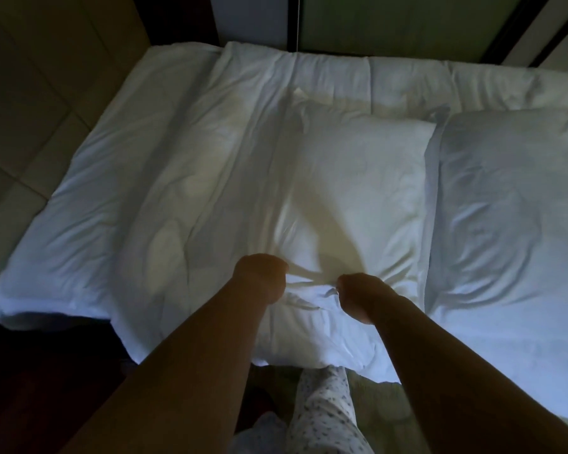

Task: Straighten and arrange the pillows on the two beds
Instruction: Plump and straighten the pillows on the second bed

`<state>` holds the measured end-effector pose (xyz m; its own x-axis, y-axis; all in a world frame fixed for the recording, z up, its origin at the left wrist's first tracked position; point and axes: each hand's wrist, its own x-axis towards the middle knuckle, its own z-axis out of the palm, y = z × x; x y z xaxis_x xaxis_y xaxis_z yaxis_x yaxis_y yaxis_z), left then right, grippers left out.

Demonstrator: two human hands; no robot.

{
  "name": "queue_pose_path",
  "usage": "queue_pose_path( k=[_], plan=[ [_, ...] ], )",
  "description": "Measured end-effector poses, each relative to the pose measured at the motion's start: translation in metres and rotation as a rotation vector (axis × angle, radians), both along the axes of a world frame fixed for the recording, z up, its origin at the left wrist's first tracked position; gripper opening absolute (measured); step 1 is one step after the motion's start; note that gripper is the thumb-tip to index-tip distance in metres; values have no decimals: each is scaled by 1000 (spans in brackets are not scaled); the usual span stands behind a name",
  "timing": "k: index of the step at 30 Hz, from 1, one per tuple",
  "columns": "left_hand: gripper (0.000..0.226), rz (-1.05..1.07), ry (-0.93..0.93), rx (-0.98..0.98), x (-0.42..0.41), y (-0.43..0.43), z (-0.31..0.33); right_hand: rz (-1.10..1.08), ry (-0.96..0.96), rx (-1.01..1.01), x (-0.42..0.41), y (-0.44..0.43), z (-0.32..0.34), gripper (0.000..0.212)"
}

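On the bed (79, 208), left hand (261, 278) and right hand (358, 294) tight around the pillow (351, 178).

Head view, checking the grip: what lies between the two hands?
In the head view, only creased fabric of the middle pillow lies between the left hand and the right hand.

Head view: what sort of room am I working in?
Most likely a bedroom, dimly lit: a white duvet laid out flat, a middle pillow and a right pillow on it, and tiled floor at the left.
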<state>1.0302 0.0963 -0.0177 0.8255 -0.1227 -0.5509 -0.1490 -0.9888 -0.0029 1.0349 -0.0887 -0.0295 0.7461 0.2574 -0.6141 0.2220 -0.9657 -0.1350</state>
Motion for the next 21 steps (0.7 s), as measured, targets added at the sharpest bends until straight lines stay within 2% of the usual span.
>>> queue_pose_path(
  k=[4, 8, 13, 16, 21],
  plan=[
    [42, 55, 115, -25, -26, 10, -7, 62, 109, 6, -22, 6, -10, 44],
    [39, 156, 197, -109, -38, 19, 3, 82, 177, -20, -30, 5, -16, 34],
    [32, 208, 28, -92, -18, 27, 30, -25, 17, 75, 5, 1, 16, 35],
    [31, 248, -63, -156, 14, 20, 51, -35, -26, 106, 39, -3, 42, 34],
    [26, 232, -108, -244, 72, 0, 69, -86, -72, 121, 91, -19, 63, 30]
  ],
)
